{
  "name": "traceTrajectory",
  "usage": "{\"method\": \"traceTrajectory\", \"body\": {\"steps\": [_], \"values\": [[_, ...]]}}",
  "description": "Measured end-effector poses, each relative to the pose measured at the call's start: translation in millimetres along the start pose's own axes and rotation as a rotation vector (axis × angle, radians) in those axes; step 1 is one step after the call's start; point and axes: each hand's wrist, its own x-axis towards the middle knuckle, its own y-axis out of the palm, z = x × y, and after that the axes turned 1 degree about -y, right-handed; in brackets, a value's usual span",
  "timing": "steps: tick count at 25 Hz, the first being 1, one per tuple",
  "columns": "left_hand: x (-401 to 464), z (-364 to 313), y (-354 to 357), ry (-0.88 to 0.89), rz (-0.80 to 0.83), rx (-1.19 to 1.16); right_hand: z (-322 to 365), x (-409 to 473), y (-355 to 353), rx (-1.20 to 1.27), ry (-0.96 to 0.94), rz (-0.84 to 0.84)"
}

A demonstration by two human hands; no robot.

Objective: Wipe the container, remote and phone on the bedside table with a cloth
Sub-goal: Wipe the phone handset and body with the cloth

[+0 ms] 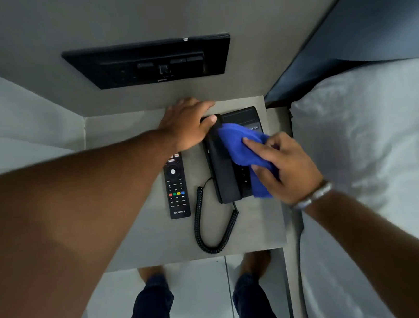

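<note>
We are wiping the black corded phone [231, 157], which sits at the centre right of the grey bedside table [139, 239], with its handset [222, 162] lying in the cradle along its left side. Our right hand [283, 165] is our working grip: fingers and thumb pinch a bunched blue cloth [240, 146] and press it over the keypad and the handset's edge. Our left hand [188, 125], in the upper middle of the frame, lies on the top end of the handset, thumb curled round it, holding it steady. The risk, as we judge it, is that a hard sideways stroke lifts the handset off its cradle, or that the cloth catches the coiled cord [208, 224] looping below and drags the phone toward the table's front edge. The remote [176, 186] lies just left of the phone, close enough to be knocked. We see no container.
</note>
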Motion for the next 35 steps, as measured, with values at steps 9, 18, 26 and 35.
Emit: {"method": "traceTrajectory", "body": {"steps": [9, 18, 26, 35], "values": [[13.0, 20.0, -6.3, -0.077, 0.186, 0.044, -24.7, 23.3, 41.3, -0.366, -0.536, 0.524], [-44.2, -22.3, 0.1, -0.127, -0.209, -0.010, -12.2, -75.9, 11.4, -0.300, -0.087, 0.466], [-139.5, -79.0, 92.6, -0.627, -0.102, -0.691, 19.8, 66.6, 3.6, -0.409, -0.161, 0.412], [-124.4, -63.1, 58.7, -0.536, -0.332, -0.555, -4.8, 120.2, -1.8, -0.281, -0.044, 0.164]]}}
